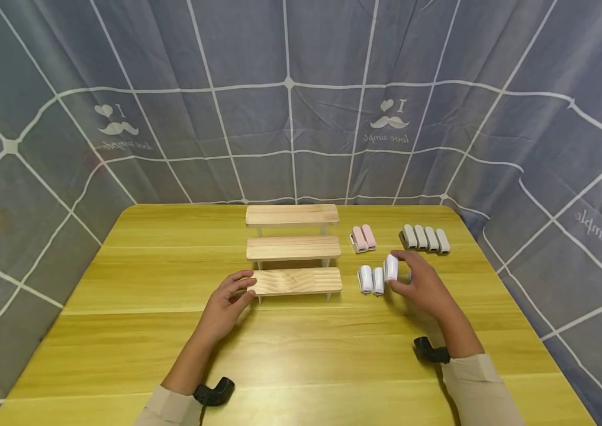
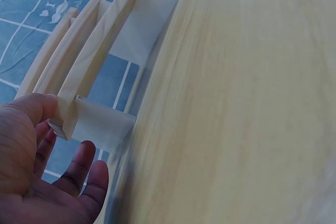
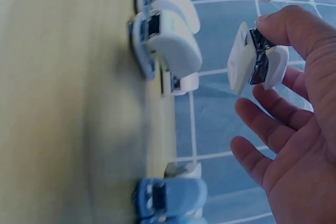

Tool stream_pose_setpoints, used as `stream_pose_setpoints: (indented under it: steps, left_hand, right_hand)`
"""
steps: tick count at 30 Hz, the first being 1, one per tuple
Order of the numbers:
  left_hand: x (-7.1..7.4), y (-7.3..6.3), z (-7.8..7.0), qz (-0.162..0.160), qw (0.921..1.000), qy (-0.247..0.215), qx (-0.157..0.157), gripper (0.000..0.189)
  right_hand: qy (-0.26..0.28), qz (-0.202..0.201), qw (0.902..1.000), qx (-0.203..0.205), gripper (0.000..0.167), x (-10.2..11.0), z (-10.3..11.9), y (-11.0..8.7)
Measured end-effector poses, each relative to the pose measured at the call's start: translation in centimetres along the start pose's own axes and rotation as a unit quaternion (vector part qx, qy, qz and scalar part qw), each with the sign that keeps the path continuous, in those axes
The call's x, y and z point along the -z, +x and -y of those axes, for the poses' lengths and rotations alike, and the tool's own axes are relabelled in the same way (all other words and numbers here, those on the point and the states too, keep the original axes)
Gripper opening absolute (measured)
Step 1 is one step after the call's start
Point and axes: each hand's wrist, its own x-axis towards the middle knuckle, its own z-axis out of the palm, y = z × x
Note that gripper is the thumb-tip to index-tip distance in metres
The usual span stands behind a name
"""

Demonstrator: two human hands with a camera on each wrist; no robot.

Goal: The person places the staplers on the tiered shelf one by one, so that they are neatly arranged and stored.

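Note:
My right hand [image 1: 419,285] pinches a white clip [image 1: 391,268] between thumb and fingers, lifted off the table. Its dark metal spring part shows in the right wrist view, where the clip [image 3: 258,59] is tilted. Just left of it, two more white clips [image 1: 372,280] stand side by side. My left hand [image 1: 228,302] grips the left end of the lowest board of a three-tier wooden stand [image 1: 295,281]. Seen from the left wrist, the thumb lies against the board's end [image 2: 65,111], while other fingers curl loosely below it.
Two pink clips [image 1: 363,238] stand right of the stand, and a row of several grey clips [image 1: 425,238] farther right. Blue clips [image 3: 173,198], mostly hidden behind my right hand in the head view, stand nearby. A grey-blue checked curtain [image 1: 258,130] surrounds the table [image 1: 301,361].

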Motion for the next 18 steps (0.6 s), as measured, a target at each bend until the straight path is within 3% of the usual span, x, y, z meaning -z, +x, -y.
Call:
stream_pose_setpoints:
  steps: [11,14,18]
  left_hand:
    - [-0.6,0.9,3.8,-0.013,0.9999,0.003,0.002,0.03]
    - [-0.5,0.7,2.9,-0.013,0.9999,-0.004,0.001,0.029]
    - [-0.1,0.0,0.6,-0.009,1.0,0.0,0.002,0.029]
  right_hand:
    - [0.06,-0.006,0.9972,0.043,0.062,0.4,2.0,1.7]
    - [0.072,-0.005,0.996,0.053,0.062,0.5,2.7,2.1]
    - [0.088,0.002,0.9945,0.057,0.062,0.5,4.1,3.0]
